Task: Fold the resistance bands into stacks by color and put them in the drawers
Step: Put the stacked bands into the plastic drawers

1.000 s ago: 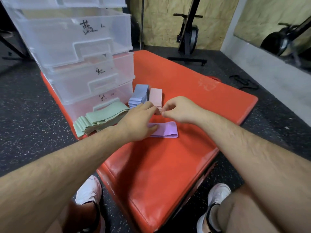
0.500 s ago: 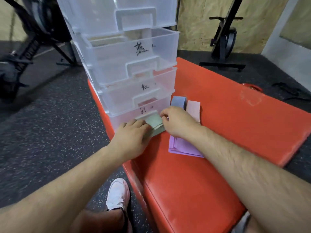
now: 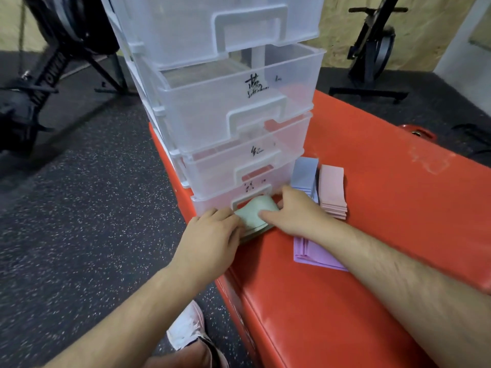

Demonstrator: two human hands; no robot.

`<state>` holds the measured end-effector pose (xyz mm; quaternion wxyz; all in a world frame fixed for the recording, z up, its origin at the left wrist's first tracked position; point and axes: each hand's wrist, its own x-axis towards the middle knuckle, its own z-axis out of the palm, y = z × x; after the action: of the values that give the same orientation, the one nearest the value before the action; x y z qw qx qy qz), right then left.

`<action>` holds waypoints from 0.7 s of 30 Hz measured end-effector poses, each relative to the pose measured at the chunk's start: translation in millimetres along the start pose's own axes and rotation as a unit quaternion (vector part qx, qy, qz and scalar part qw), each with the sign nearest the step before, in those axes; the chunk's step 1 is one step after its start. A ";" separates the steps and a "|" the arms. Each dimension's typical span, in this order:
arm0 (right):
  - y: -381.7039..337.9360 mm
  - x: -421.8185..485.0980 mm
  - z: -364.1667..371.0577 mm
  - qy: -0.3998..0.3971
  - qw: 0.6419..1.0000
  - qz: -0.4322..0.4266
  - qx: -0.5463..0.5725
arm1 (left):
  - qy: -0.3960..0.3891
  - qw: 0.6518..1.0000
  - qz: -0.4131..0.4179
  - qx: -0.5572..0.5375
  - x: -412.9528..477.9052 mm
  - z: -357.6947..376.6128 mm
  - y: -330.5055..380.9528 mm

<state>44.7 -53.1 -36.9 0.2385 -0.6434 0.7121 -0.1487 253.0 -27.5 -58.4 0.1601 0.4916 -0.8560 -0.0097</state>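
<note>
The left hand (image 3: 212, 235) and right hand (image 3: 295, 216) grip the green stack (image 3: 256, 216) against the bottom drawer (image 3: 210, 205). Blue stack (image 3: 304, 176), pink stack (image 3: 332, 189) (two o'clock of it) and purple bands (image 3: 310, 254) are not yet stowed.

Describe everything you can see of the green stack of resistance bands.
The green band stack is a pale sage pile of flat, fabric-looking bands, layered edges showing at its near side. It rests on the red mat, bulging upward in the middle, just in front of the bottom drawer's handle. The left hand grips its left end; the right hand pinches its right end, thumb on top.
</note>
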 end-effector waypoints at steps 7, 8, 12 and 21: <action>3.4 -16.6 -3.9 -0.022 0.998 -0.058 0.025 | -0.005 0.999 0.008 0.040 4.4 -3.6 5.0; 6.0 -19.9 -3.2 -0.014 0.996 -0.084 0.020 | -0.002 0.999 0.009 0.040 5.2 -4.3 6.8; 10.3 -37.1 -5.2 -0.004 0.984 -0.167 0.060 | -0.015 1.000 0.012 -0.021 2.6 -5.5 17.7; 2.2 -81.1 -45.8 0.075 0.957 -0.256 0.111 | -0.149 0.954 -0.047 -0.256 0.4 -47.4 17.3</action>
<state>23.2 22.9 12.6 0.2084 -0.7604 0.5186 -0.3308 251.8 -12.3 -10.4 0.1502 0.4666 -0.8151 -0.3088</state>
